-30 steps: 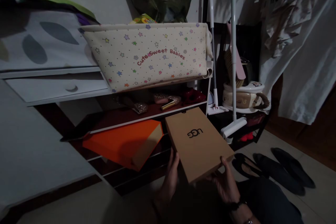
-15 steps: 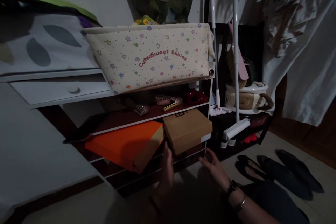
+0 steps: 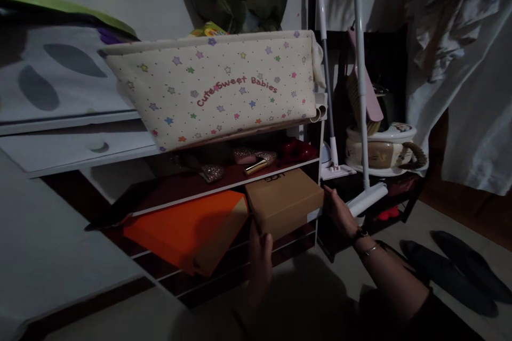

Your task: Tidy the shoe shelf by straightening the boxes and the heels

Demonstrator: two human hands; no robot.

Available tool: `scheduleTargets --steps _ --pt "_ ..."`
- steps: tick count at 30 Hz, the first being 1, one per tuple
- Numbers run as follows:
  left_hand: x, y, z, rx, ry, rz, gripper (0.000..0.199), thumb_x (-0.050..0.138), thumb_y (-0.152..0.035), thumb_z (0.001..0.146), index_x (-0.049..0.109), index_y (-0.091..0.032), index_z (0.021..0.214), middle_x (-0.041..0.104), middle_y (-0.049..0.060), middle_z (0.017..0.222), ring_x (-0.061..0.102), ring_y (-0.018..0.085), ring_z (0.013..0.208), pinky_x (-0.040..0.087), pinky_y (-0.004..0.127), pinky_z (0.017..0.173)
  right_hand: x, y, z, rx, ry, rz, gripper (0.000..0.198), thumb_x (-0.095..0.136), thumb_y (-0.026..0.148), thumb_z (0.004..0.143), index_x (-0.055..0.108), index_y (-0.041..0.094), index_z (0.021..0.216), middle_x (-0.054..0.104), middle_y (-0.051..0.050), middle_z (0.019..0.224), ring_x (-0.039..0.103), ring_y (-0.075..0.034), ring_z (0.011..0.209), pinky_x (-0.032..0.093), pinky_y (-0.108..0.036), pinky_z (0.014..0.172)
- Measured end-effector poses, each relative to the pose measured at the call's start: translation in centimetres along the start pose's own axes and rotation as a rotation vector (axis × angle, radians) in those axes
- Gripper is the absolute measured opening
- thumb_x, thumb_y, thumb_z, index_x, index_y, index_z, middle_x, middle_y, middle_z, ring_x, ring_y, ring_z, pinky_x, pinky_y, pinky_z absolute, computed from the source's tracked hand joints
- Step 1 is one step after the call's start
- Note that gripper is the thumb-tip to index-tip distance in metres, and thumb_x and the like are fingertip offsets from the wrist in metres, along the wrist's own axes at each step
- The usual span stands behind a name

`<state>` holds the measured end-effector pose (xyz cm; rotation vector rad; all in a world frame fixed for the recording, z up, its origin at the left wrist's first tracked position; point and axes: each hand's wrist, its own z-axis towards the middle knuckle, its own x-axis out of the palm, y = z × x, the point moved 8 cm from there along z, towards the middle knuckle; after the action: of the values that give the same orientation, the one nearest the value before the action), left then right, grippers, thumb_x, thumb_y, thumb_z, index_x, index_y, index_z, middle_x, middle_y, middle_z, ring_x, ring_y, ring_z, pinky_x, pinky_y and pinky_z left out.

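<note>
A brown cardboard shoe box with dark lettering on its lid lies on the rack, its front jutting out. My left hand is at its near left corner, fingers along the side and thumb toward the front. On the opposite side, my right hand rests its fingertips against the right edge. The two hands hold the box between them; some fingertips are hidden in shadow. An orange box sits tilted just left of my left hand.
Above, a star-printed fabric bin overhangs glittery shoes on the upper shelf. A white-headed mop leans close to my right hand. Dark shoes lie on the floor at right.
My hands have reached the brown shoe box, the right one moving up to its right side and the left to its left corner. The view has shifted slightly.
</note>
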<state>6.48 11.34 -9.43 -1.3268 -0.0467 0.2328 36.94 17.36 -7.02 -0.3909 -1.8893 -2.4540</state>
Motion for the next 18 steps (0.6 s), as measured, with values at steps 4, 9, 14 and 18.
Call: scheduleTargets --steps 4,9,14,18 --pt "0.2 0.0 -0.2 -0.009 -0.060 0.028 0.079 0.048 -0.056 0.098 0.027 -0.015 0.162 0.021 0.015 0.173 0.021 0.029 0.160 0.019 0.045 0.131 1.6 -1.1 -0.5 0.081 0.083 0.142 0.071 0.041 0.080 0.095 0.059 0.033 0.145 0.059 -0.003 0.151 0.049 -0.030 0.146 0.045 -0.053 0.116" --pt "0.9 0.0 0.0 -0.071 -0.027 -0.013 0.078 0.046 -0.055 0.099 0.027 -0.016 0.163 0.023 0.012 0.173 0.022 0.028 0.160 0.017 0.043 0.132 2.0 -0.2 -1.2 -0.037 0.077 0.000 0.071 0.046 0.078 0.094 0.062 0.030 0.144 0.058 -0.003 0.153 0.045 -0.029 0.149 0.032 -0.049 0.127" --pt "0.8 -0.1 0.9 -0.094 -0.018 -0.070 0.079 0.050 -0.059 0.097 0.029 -0.020 0.163 0.024 0.010 0.173 0.021 0.027 0.160 0.019 0.041 0.131 2.3 0.7 -1.8 -0.076 0.061 -0.083 0.070 0.046 0.074 0.097 0.051 0.033 0.153 0.047 0.000 0.162 0.038 -0.025 0.153 0.022 -0.047 0.132" --pt "0.2 -0.2 2.1 -0.095 -0.034 -0.113 0.083 0.048 -0.063 0.097 0.028 -0.017 0.163 0.023 0.012 0.173 0.023 0.026 0.160 0.019 0.040 0.131 3.6 1.0 -2.0 -0.062 0.081 -0.105 0.075 0.045 0.077 0.096 0.049 0.031 0.154 0.044 -0.001 0.164 0.035 -0.025 0.155 0.019 -0.045 0.132"
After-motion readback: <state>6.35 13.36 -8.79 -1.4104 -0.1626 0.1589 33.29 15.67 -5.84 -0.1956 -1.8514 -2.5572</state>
